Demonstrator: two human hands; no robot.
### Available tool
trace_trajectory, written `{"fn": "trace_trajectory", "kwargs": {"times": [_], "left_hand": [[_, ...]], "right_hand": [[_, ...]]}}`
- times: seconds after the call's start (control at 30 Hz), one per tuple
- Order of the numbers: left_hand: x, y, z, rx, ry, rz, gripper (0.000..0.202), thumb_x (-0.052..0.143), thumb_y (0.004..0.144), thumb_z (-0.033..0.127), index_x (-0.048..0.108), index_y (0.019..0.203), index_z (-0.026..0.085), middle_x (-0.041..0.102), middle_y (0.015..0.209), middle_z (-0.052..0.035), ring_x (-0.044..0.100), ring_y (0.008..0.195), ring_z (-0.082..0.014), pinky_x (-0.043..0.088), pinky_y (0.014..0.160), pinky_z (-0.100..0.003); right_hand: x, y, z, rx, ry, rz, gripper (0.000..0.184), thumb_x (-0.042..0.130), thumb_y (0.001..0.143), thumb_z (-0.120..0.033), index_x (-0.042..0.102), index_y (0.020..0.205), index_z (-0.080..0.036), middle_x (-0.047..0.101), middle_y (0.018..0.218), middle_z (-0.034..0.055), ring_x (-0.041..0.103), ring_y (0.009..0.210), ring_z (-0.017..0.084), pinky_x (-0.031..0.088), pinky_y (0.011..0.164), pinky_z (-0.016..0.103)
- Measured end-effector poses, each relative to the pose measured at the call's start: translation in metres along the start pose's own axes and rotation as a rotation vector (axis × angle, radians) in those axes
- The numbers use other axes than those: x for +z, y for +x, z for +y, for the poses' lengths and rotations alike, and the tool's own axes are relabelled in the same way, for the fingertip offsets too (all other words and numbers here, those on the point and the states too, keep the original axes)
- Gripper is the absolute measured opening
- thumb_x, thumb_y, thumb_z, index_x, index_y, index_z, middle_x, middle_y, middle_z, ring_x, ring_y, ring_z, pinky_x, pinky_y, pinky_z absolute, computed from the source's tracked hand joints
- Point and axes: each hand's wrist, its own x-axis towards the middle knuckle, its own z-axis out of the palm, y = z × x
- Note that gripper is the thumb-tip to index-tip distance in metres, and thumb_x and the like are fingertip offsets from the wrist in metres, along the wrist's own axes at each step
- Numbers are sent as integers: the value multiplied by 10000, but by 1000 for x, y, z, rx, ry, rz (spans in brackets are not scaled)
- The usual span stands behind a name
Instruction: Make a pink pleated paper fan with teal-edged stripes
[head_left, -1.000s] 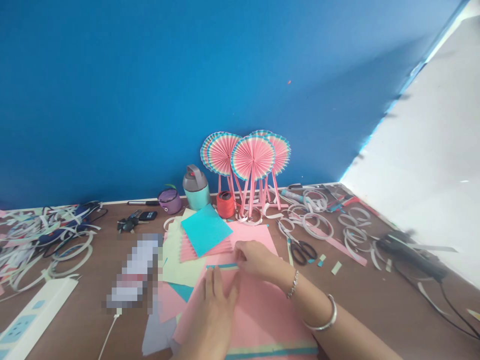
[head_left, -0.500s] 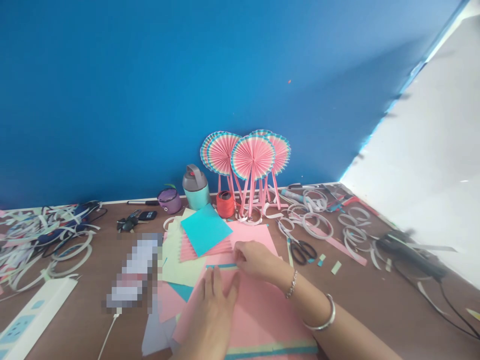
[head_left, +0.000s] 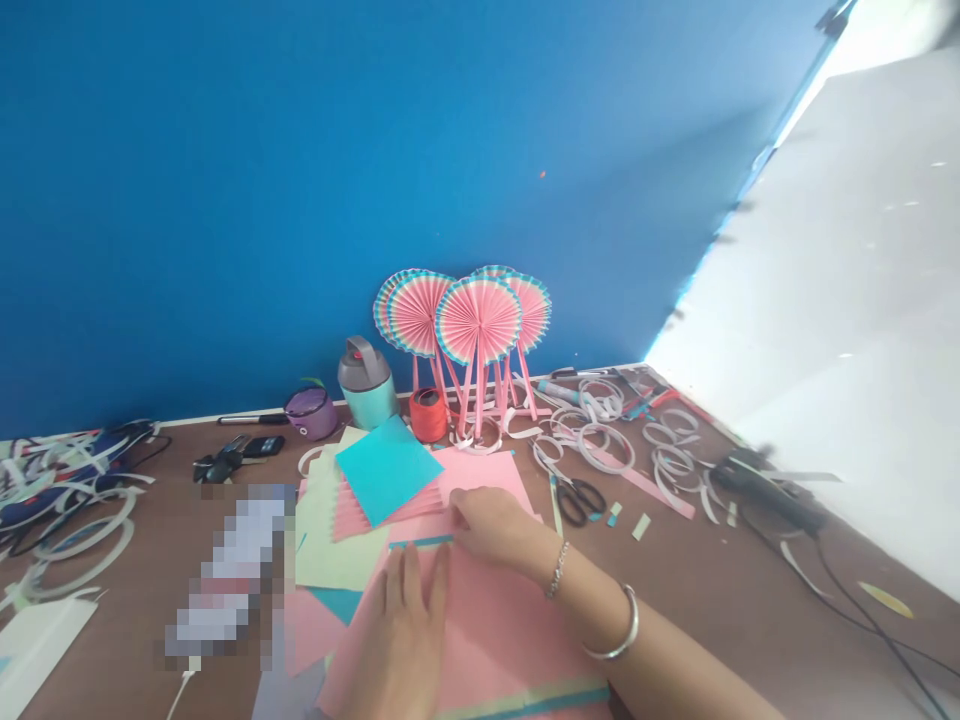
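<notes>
A large pink paper sheet (head_left: pixel 499 630) lies in front of me, with blue and pale yellow strips along its near edge and a blue strip (head_left: pixel 421 542) at its far edge. My left hand (head_left: pixel 401 625) rests flat on the sheet's left part, fingers stretched toward the blue strip. At the far edge my right hand (head_left: pixel 496 525) is closed, with thumb and fingers pinched at the paper; its fingertips are partly hidden. Just beyond are a turquoise square (head_left: pixel 388 470), pleated pink paper (head_left: pixel 352 512) and pale yellow sheets (head_left: pixel 334 560).
Several round pink paper fans (head_left: pixel 478 320) lean against the blue wall behind a red thread spool (head_left: pixel 428 415). A turquoise flask (head_left: pixel 369 395) and purple container (head_left: pixel 310 414) stand left of it. Scissors (head_left: pixel 579 502) and curled white strips (head_left: pixel 604 448) lie right; a blurred-out phone-like object (head_left: pixel 232 570) lies left.
The view has turned slightly right, so everything sits further left in the picture. Both hands keep nearly the same place on the pink sheet.
</notes>
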Motion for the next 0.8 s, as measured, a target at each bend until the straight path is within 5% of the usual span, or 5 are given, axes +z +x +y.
{"fn": "trace_trajectory", "kwargs": {"times": [0.27,0.43,0.6,0.8], "left_hand": [[-6,5,-10,34,-10,-40,559,411,719,-22,569,1227,150,605,1152,-171,544,1080,-317,461,856,-454],[-12,14,-14,-9,-74,14,542,420,752,9,574,1233,207,623,945,-124,546,935,-283,429,837,-455],[-8,17,-15,30,-96,-25,567,439,752,32,545,1263,256,574,832,-91,499,778,-252,423,723,-409],[-6,17,-12,38,-70,-23,554,428,761,38,542,1268,229,579,918,-114,480,838,-263,413,768,-424]], "right_hand": [[-12,3,6,139,-23,-41,399,634,679,-426,632,938,-123,673,911,148,627,844,285,420,716,341],[-12,3,8,183,-52,-7,579,638,666,-583,630,992,-105,665,967,170,613,913,312,420,800,389],[-12,2,7,192,-39,-19,625,658,651,-594,627,1026,-96,664,992,181,616,922,322,438,795,392],[-23,-3,16,81,22,-66,534,611,701,-565,645,994,-120,675,977,161,631,883,290,455,694,321]]}}
